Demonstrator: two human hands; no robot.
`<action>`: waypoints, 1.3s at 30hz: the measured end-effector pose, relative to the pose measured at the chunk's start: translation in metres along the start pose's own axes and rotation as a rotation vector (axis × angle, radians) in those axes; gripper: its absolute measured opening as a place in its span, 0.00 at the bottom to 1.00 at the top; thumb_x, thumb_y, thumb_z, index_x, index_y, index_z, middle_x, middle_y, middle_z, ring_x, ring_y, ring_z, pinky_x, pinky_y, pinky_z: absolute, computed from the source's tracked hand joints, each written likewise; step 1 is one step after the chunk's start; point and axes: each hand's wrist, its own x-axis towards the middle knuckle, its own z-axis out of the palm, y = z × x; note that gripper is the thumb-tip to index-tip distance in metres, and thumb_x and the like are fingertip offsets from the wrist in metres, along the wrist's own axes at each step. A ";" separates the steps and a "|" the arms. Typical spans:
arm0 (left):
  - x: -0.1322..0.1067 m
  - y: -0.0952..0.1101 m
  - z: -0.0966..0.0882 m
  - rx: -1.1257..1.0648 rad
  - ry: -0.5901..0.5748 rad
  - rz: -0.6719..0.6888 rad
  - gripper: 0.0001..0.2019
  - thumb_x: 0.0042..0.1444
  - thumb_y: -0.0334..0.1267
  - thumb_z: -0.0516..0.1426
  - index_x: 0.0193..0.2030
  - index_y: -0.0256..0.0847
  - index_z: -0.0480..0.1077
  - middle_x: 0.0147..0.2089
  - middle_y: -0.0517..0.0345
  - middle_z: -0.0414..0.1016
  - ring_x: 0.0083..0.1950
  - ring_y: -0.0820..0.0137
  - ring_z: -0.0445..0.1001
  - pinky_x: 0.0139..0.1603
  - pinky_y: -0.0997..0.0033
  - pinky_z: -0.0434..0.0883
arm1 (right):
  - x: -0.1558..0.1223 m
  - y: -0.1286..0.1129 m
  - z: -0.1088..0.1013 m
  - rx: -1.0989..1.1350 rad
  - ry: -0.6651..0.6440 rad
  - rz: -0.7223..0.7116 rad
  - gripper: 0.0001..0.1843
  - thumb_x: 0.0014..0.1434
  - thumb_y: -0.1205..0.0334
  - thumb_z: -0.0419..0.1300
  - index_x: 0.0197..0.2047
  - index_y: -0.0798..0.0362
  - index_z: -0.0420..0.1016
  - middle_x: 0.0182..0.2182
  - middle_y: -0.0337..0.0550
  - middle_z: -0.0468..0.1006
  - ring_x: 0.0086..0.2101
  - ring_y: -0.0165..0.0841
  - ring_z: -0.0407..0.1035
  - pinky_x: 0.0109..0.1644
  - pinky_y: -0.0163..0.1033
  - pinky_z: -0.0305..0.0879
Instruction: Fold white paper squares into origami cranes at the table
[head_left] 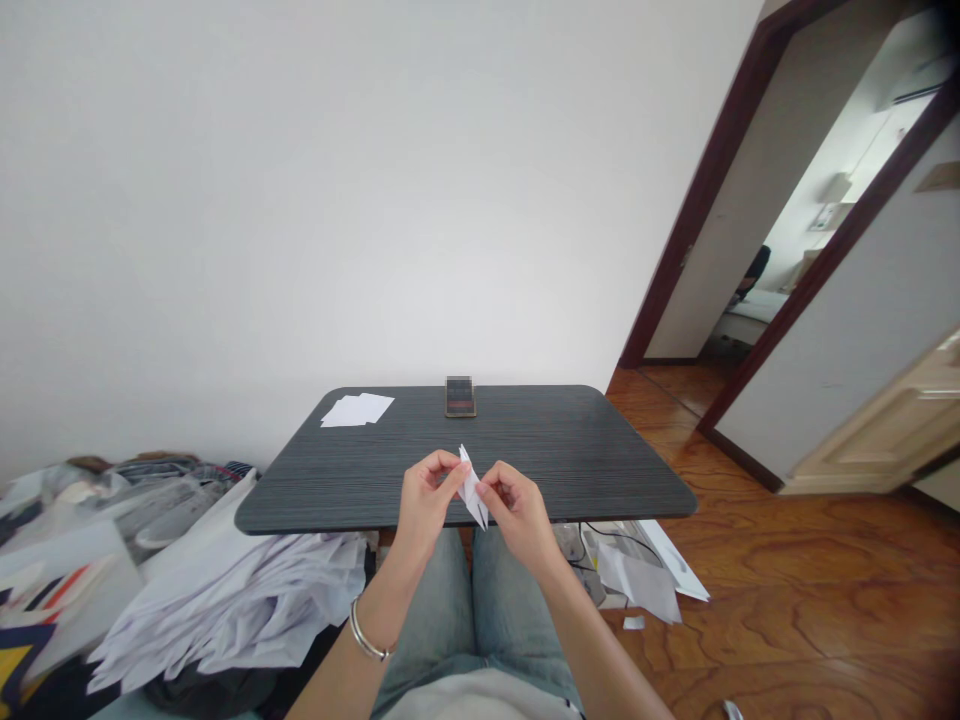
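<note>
A small piece of folded white paper (472, 492), narrow and pointed at both ends, is held up between my two hands over the table's near edge. My left hand (431, 492) pinches its left side near the upper part, thumb against fingers. On the other side, my right hand (516, 505) grips the paper's right edge between thumb and curled fingers. Some of the folds are hidden behind my fingertips. Beneath the hands lies the dark wood-grain table (360, 475).
White paper sheets (356, 410) lie at the table's back left, and a phone (460, 397) is at its back middle. A heap of white paper (247, 600) is on the left. Right of my legs are cables and loose paper (637, 580). A doorway stands at right.
</note>
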 end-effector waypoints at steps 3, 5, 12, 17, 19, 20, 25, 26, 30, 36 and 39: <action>0.000 -0.001 0.001 -0.057 0.002 -0.010 0.10 0.45 0.39 0.61 0.30 0.36 0.67 0.22 0.65 0.65 0.23 0.78 0.63 0.23 0.79 0.62 | 0.000 -0.001 -0.001 -0.037 0.004 -0.027 0.12 0.56 0.61 0.54 0.23 0.52 0.63 0.20 0.34 0.61 0.21 0.27 0.55 0.25 0.32 0.51; 0.000 0.001 0.000 -0.094 -0.009 -0.013 0.16 0.45 0.38 0.62 0.41 0.38 0.66 0.21 0.68 0.63 0.22 0.78 0.63 0.23 0.80 0.62 | 0.001 0.000 -0.002 -0.037 0.001 -0.025 0.12 0.56 0.60 0.55 0.22 0.52 0.63 0.19 0.34 0.60 0.21 0.27 0.55 0.24 0.32 0.51; 0.002 0.002 -0.004 -0.054 -0.112 -0.051 0.12 0.46 0.41 0.61 0.34 0.36 0.69 0.24 0.64 0.65 0.24 0.77 0.65 0.23 0.78 0.63 | 0.003 0.008 0.000 0.073 0.039 -0.022 0.12 0.54 0.57 0.57 0.23 0.53 0.65 0.26 0.39 0.68 0.26 0.29 0.61 0.27 0.33 0.55; 0.002 -0.002 -0.006 -0.034 -0.079 -0.014 0.10 0.46 0.40 0.61 0.31 0.37 0.67 0.25 0.63 0.68 0.25 0.76 0.66 0.26 0.78 0.64 | 0.006 0.013 0.001 0.321 0.009 0.212 0.15 0.50 0.51 0.60 0.33 0.53 0.68 0.23 0.38 0.72 0.22 0.28 0.63 0.22 0.31 0.52; 0.003 -0.003 -0.007 -0.005 -0.084 -0.006 0.10 0.46 0.40 0.61 0.31 0.37 0.68 0.25 0.62 0.69 0.25 0.76 0.66 0.27 0.78 0.65 | 0.008 0.012 0.000 0.355 -0.012 0.260 0.16 0.49 0.49 0.59 0.32 0.54 0.69 0.21 0.39 0.72 0.21 0.28 0.63 0.21 0.31 0.52; 0.003 -0.004 -0.007 0.009 -0.088 -0.001 0.10 0.46 0.41 0.61 0.31 0.37 0.68 0.25 0.62 0.69 0.26 0.75 0.67 0.27 0.77 0.65 | 0.009 0.012 0.000 0.360 -0.022 0.264 0.17 0.49 0.48 0.59 0.30 0.55 0.70 0.21 0.39 0.72 0.20 0.27 0.62 0.21 0.31 0.53; 0.004 -0.010 -0.010 0.073 -0.081 0.005 0.09 0.45 0.40 0.62 0.28 0.37 0.69 0.24 0.61 0.71 0.27 0.73 0.70 0.29 0.76 0.66 | 0.011 0.010 -0.002 0.341 0.031 0.232 0.16 0.49 0.49 0.60 0.23 0.55 0.69 0.17 0.36 0.68 0.19 0.26 0.60 0.22 0.31 0.53; 0.004 -0.012 -0.011 0.079 -0.073 0.001 0.08 0.45 0.39 0.62 0.28 0.37 0.70 0.25 0.60 0.72 0.27 0.73 0.70 0.30 0.75 0.67 | 0.011 0.010 -0.002 0.322 0.044 0.225 0.17 0.48 0.49 0.60 0.22 0.54 0.69 0.17 0.36 0.67 0.19 0.26 0.59 0.22 0.31 0.53; 0.004 -0.014 -0.012 0.089 -0.042 -0.023 0.09 0.43 0.36 0.62 0.33 0.37 0.73 0.26 0.58 0.76 0.28 0.71 0.73 0.32 0.73 0.70 | 0.011 0.012 -0.003 0.250 0.065 0.194 0.17 0.50 0.49 0.59 0.22 0.54 0.69 0.16 0.35 0.67 0.19 0.27 0.59 0.22 0.32 0.54; 0.007 -0.010 -0.014 0.101 -0.007 -0.071 0.06 0.40 0.34 0.63 0.28 0.35 0.75 0.22 0.58 0.77 0.23 0.72 0.73 0.27 0.74 0.70 | 0.009 0.015 -0.003 0.234 0.050 0.175 0.16 0.52 0.51 0.58 0.22 0.54 0.70 0.18 0.37 0.70 0.20 0.29 0.63 0.24 0.33 0.58; 0.008 -0.009 -0.015 0.118 0.013 -0.075 0.06 0.40 0.35 0.63 0.26 0.35 0.75 0.21 0.58 0.76 0.21 0.72 0.72 0.26 0.75 0.70 | 0.007 0.015 -0.002 0.247 0.084 0.145 0.11 0.51 0.54 0.59 0.32 0.53 0.73 0.21 0.37 0.72 0.22 0.30 0.65 0.26 0.34 0.61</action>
